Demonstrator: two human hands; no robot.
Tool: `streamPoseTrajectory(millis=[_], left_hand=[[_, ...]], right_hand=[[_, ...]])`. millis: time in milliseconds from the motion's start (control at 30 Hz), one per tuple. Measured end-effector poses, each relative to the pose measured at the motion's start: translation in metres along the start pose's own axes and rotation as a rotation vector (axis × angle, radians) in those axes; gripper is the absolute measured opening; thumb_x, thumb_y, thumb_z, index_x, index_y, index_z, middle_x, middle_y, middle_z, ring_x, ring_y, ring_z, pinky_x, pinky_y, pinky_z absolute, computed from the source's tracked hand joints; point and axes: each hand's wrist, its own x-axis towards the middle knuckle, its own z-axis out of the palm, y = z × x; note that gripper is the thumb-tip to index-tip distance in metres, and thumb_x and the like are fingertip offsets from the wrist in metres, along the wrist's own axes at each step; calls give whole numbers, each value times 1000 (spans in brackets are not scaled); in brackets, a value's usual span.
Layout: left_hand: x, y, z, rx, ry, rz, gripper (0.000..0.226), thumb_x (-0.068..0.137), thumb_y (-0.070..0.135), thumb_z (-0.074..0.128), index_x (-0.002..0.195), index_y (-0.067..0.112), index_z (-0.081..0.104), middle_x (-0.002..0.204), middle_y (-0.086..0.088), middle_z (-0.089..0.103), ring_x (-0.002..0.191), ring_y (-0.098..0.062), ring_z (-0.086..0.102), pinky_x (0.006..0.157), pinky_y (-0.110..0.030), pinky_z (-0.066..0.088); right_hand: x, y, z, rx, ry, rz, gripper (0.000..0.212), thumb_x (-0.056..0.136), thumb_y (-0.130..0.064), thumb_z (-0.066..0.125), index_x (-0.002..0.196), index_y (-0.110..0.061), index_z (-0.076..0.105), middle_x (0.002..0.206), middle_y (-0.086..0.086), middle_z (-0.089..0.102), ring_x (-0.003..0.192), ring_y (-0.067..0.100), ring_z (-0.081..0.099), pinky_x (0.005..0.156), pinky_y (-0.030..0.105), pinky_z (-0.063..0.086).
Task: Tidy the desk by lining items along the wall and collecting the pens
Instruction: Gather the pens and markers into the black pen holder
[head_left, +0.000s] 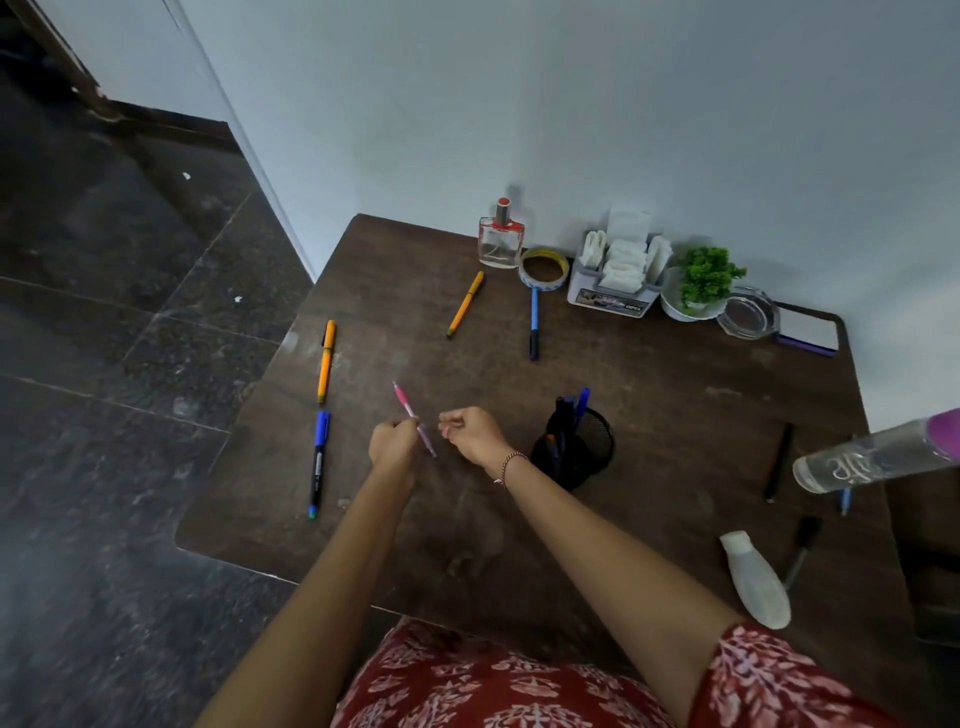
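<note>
My left hand (394, 441) grips a pink pen (404, 402) above the middle of the brown desk (457, 525); the pen's tip points up and left. My right hand (470, 432) is just to its right, fingers curled, holding nothing I can see. A black mesh pen holder (584, 447) with blue pens in it stands right of my right hand. Loose on the desk lie two orange pens (326, 361) (465, 304), a blue marker (319, 462), a blue pen (534, 322), and a black pen (778, 462).
Along the wall stand a perfume bottle (501, 236), tape roll (544, 267), tissue organizer (618, 275), small green plant (701, 280), glass ashtray (748, 314) and a notebook (810, 330). A clear bottle (872, 457) and white bottle (756, 582) are at right. Dark floor lies left.
</note>
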Motion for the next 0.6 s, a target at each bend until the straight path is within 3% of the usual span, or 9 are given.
streamPoseTrajectory(millis=[133, 200, 267, 333, 433, 500, 600], left_hand=[[13, -8, 4, 40, -26, -23, 19, 81, 10, 54, 87, 0, 70, 95, -26, 68, 96, -38, 65, 85, -43, 54], [14, -9, 6, 34, -40, -21, 16, 79, 7, 55, 79, 0, 69, 91, -26, 68, 91, -36, 66, 84, -44, 54], [15, -9, 7, 14, -57, -20, 15, 79, 5, 56, 81, -2, 70, 87, -25, 68, 84, -33, 65, 81, -43, 54], [15, -9, 6, -6, -75, -20, 16, 77, 1, 57, 83, -4, 71, 81, -24, 67, 79, -31, 64, 79, -42, 54], [9, -6, 4, -16, -84, -4, 18, 80, -5, 56, 69, 5, 67, 73, -20, 67, 77, -30, 66, 78, -39, 54], [2, -3, 3, -33, -97, -3, 16, 85, -8, 54, 78, 2, 65, 75, -17, 67, 77, -30, 68, 78, -38, 57], [-7, 2, 2, -73, -118, 1, 14, 87, -9, 54, 95, -4, 64, 79, -17, 66, 70, -22, 67, 66, -27, 58]], right_hand=[[4, 1, 10, 112, -12, 128, 28, 94, -1, 46, 118, 5, 59, 118, 14, 63, 81, 12, 57, 60, 12, 40], [0, -4, 11, 199, -14, 193, 28, 95, -1, 44, 119, 5, 57, 101, 13, 61, 62, 7, 51, 49, 12, 40], [2, -5, 11, 227, -8, 213, 27, 93, 0, 47, 118, 5, 57, 93, 14, 57, 59, 6, 49, 44, 10, 41], [1, -6, 11, 227, 10, 200, 27, 91, 0, 52, 117, 6, 59, 97, 19, 62, 62, 8, 53, 44, 9, 42], [2, -4, 9, 217, 25, 157, 27, 87, 0, 60, 113, 6, 62, 110, 23, 65, 80, 18, 59, 58, 15, 48], [-1, -3, 6, 176, 46, 112, 25, 84, -2, 65, 108, 3, 66, 106, 22, 68, 83, 20, 61, 69, 23, 52], [-7, -3, 0, 132, 76, 70, 23, 82, -5, 68, 105, -2, 69, 102, 15, 71, 92, 21, 67, 86, 31, 54]])
